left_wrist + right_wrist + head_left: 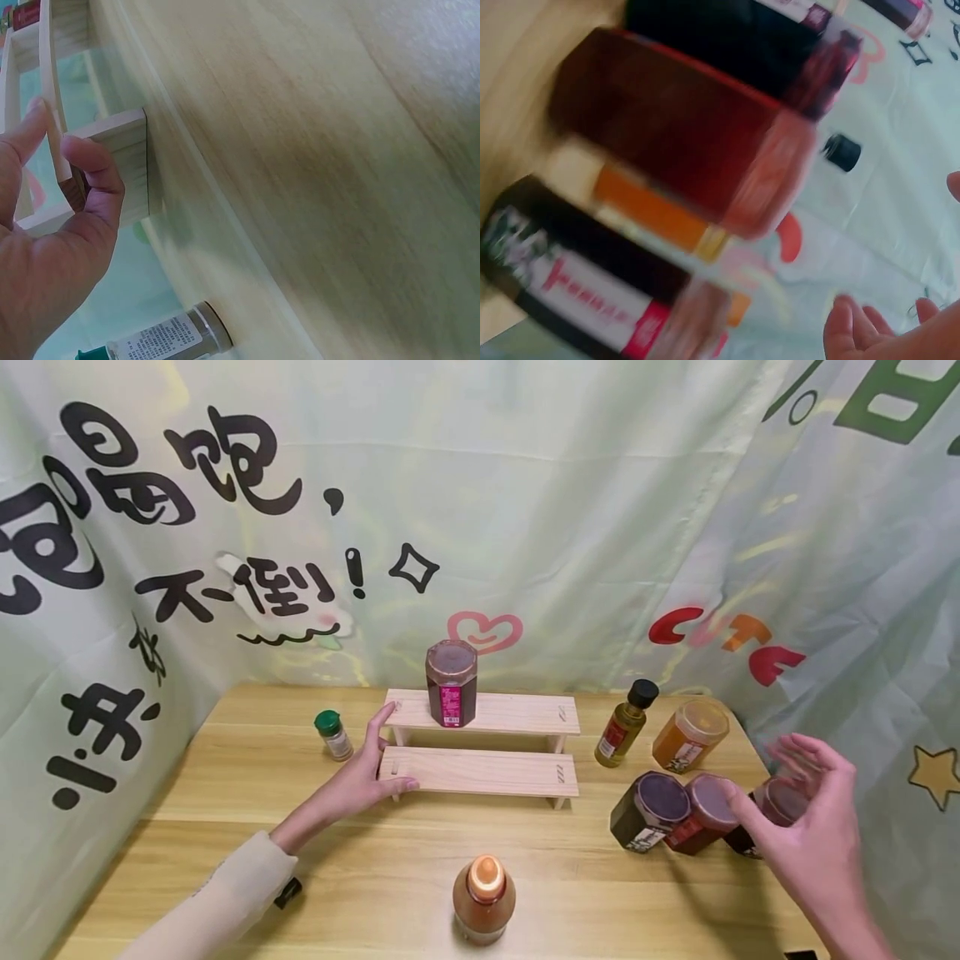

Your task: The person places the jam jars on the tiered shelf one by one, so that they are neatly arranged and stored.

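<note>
At the left end of a two-step wooden rack [487, 774], my left hand [365, 777] holds the lower board. The left wrist view shows the thumb and a curled finger [97, 169] pinching that board's edge. A dark jar with a magenta label [452, 689] stands on the rack's upper step. My right hand [821, 831] is spread over the right side of the table, holding nothing. Close beneath and beside it are a dark jar [783, 802], a red jar [701, 814] and another dark jar [648, 814]. In the right wrist view its fingers [855, 330] are apart from the jars.
Behind the jars stand an orange jar [690, 735] and an oil bottle with a black cap [626, 724]. A green-capped shaker [333, 735] is left of the rack. An orange-topped bottle [484, 900] stands near the front. Printed curtains [600, 527] hang behind the table.
</note>
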